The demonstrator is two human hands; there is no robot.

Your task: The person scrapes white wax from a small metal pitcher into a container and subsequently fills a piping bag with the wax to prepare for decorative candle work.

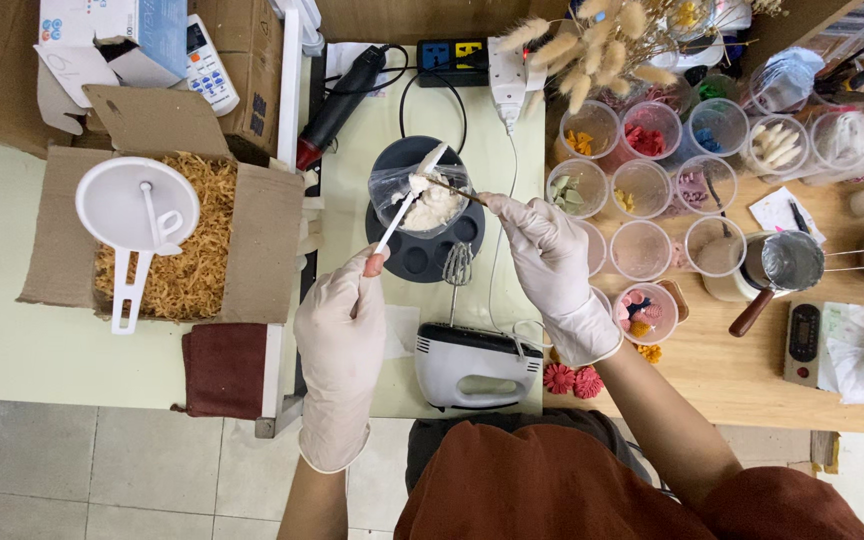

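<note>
Over dark mould (422, 250), spoon (404, 205), stick (452, 189)

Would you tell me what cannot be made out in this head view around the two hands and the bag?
- Dark mould tray: its middle hidden by the plastic bag.
- Right hand: what it pinches is too thin to identify.
- Spoon in left hand: its load is indistinguishable from the white powder.

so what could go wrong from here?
1. The left hand scoops white stuff from a clear bag with a white spoon; the right hand pinches only the rim, so the bag might slump and spill onto the dark mould.
2. The hand mixer sits near the table edge and might be elbowed off.
</note>
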